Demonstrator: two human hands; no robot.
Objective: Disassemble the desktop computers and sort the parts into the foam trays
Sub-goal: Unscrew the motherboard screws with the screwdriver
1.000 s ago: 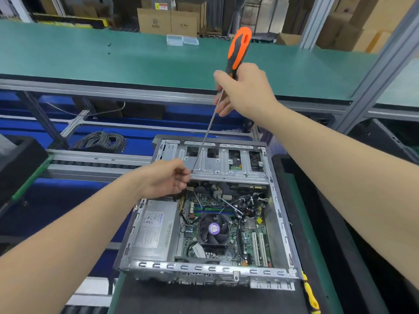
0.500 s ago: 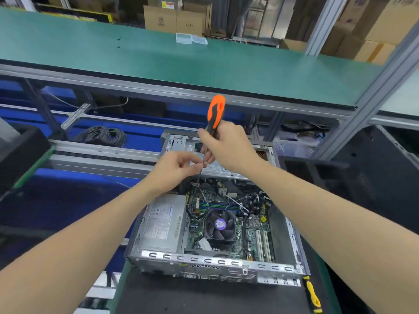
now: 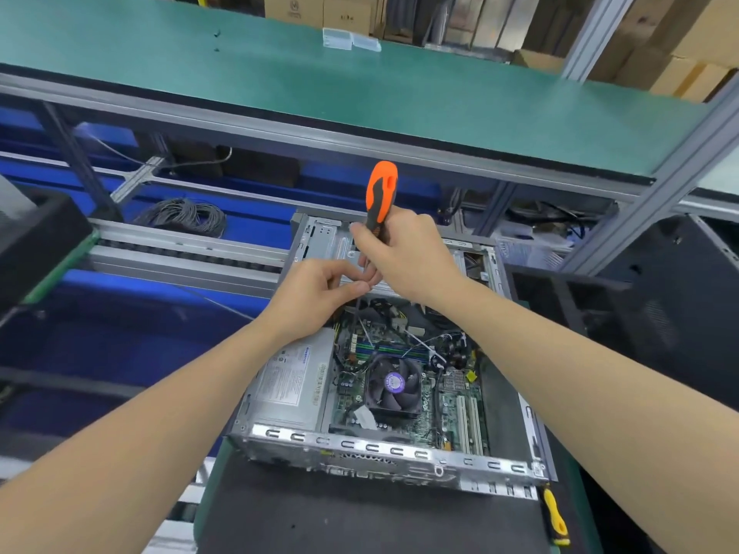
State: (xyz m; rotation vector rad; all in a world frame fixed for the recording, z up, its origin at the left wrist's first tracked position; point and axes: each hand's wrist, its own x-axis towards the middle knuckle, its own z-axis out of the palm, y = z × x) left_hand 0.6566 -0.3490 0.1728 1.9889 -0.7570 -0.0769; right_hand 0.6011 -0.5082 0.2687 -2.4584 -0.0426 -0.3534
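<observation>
Open desktop computer (image 3: pixel 360 447) lies flat on a black mat (image 3: pixel 340 513), lid off, running from frame centre toward 5 o'clock. Both hands are over its 12 o'clock end, above the drive cage (image 3: pixel 324 241).

Right hand (image 3: pixel 404 257): fingers wrapped round the lower handle of an orange-and-black screwdriver (image 3: pixel 382 193), which stands near upright with the butt at 12. Left hand (image 3: pixel 320 297): thumb and forefinger pinch the same tool on the shaft just under the handle, other fingers curled. Tip goes down into the case behind the cage edge; can't tell what it's seated on.

Inside the case:
- Power supply (image 3: pixel 292 381) on the 9 o'clock side.
- CPU fan (image 3: pixel 394 383) in the middle.
- Motherboard (image 3: pixel 452 409) with white slots toward 3.

Yellow-handled screwdriver (image 3: pixel 554 513) lies on the mat just off the case's 5 o'clock corner. Black foam tray (image 3: pixel 560 297) sits just beside the case at 3, and another black foam block (image 3: pixel 40 233) at 9. Cable coil (image 3: pixel 184 215) at 10, green bench top (image 3: pixel 360 86) across 12.
</observation>
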